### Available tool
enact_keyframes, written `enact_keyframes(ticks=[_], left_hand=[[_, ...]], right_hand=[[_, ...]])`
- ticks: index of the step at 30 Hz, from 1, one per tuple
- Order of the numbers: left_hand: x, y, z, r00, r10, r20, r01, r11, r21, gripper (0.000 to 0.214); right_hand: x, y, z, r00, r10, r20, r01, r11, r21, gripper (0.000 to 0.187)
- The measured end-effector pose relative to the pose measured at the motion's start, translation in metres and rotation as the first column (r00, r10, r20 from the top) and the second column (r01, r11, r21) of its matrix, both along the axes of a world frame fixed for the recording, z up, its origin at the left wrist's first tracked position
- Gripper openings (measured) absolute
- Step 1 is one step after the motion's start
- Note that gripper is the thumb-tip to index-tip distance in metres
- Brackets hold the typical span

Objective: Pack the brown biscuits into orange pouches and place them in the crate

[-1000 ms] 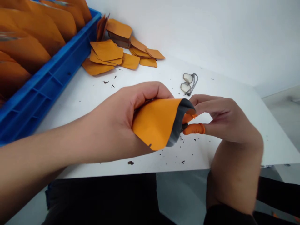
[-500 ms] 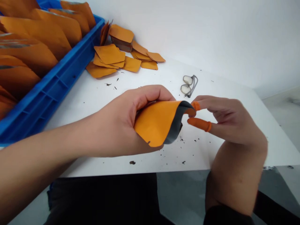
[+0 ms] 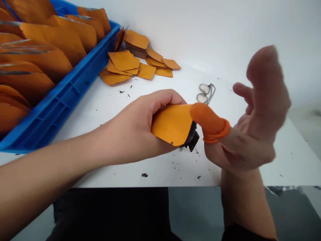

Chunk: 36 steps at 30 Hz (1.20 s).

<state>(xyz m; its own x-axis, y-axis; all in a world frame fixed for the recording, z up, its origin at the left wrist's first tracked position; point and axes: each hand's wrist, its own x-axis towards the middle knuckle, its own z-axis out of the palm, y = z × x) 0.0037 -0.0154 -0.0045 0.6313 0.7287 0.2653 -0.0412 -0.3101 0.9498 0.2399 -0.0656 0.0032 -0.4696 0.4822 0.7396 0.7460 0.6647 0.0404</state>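
My left hand [image 3: 135, 129] is wrapped round a small orange pouch [image 3: 173, 125], tilted with its mouth towards the right. Dark, flaky pieces [image 3: 193, 142] stick out at the lower side of that mouth. On the right, my right hand [image 3: 240, 134] wears orange finger cots [image 3: 208, 117] on two digits. Those two lie close together at the pouch's upper mouth edge, one on its outer face; the other's tip is hidden. The remaining fingers are raised away from the pouch.
A blue crate [image 3: 72, 85] of upright orange pouches [image 3: 52, 40] fills the left. Flat orange pouches [image 3: 124, 62] lie in piles by the wall. Folded glasses [image 3: 207, 92] and dark crumbs [image 3: 144, 175] are on the white table [image 3: 120, 174].
My right hand has turned, its spare fingers now raised, and its covered digits have come onto the pouch's mouth. Dark pieces show more at the opening. The view has shifted slightly.
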Motion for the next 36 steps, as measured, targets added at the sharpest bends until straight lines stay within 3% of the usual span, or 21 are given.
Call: enact_keyframes(ticks=[4, 9, 15, 17, 19, 21, 24, 30, 36], left_hand=[[0.001, 0.002, 0.004, 1.0, 0.013, -0.002, -0.013, 0.988, -0.151, 0.027], [-0.001, 0.006, 0.007, 0.998, 0.03, 0.047, -0.021, 0.984, -0.176, 0.03], [0.002, -0.001, 0.005, 0.995, 0.073, 0.061, -0.062, 0.986, -0.156, 0.029], [0.003, -0.002, 0.0, 0.997, 0.06, 0.043, -0.057, 0.996, -0.073, 0.033], [0.002, -0.002, -0.005, 0.996, 0.092, 0.004, -0.092, 0.988, 0.123, 0.038], [0.001, -0.002, -0.01, 0.987, 0.153, -0.042, -0.131, 0.934, 0.333, 0.04], [0.0, -0.001, -0.012, 0.96, 0.251, -0.121, -0.162, 0.857, 0.488, 0.037], [0.001, -0.003, -0.01, 0.95, 0.27, -0.156, -0.14, 0.817, 0.56, 0.043], [0.0, -0.003, -0.012, 0.974, 0.2, -0.107, -0.136, 0.891, 0.433, 0.039]], right_hand=[[-0.001, 0.003, 0.0, 0.998, 0.035, 0.055, -0.037, 0.998, 0.043, 0.026], [0.002, 0.007, 0.0, 0.997, -0.008, 0.072, 0.006, 0.999, 0.038, 0.058], [-0.008, 0.008, 0.001, 0.999, 0.031, 0.044, -0.032, 0.999, 0.009, 0.028], [-0.011, 0.007, 0.0, 0.998, 0.047, 0.049, -0.047, 0.999, -0.006, 0.022], [-0.014, 0.006, -0.003, 0.997, 0.054, 0.062, -0.049, 0.996, -0.07, 0.017], [-0.017, 0.007, -0.007, 0.994, 0.062, 0.094, -0.046, 0.985, -0.167, 0.015], [-0.02, 0.007, -0.01, 0.991, 0.084, 0.102, -0.055, 0.964, -0.26, 0.014], [-0.021, 0.002, -0.007, 0.994, 0.09, 0.056, -0.067, 0.943, -0.325, 0.022], [-0.02, -0.002, -0.002, 0.992, 0.04, 0.122, 0.002, 0.945, -0.326, 0.019]])
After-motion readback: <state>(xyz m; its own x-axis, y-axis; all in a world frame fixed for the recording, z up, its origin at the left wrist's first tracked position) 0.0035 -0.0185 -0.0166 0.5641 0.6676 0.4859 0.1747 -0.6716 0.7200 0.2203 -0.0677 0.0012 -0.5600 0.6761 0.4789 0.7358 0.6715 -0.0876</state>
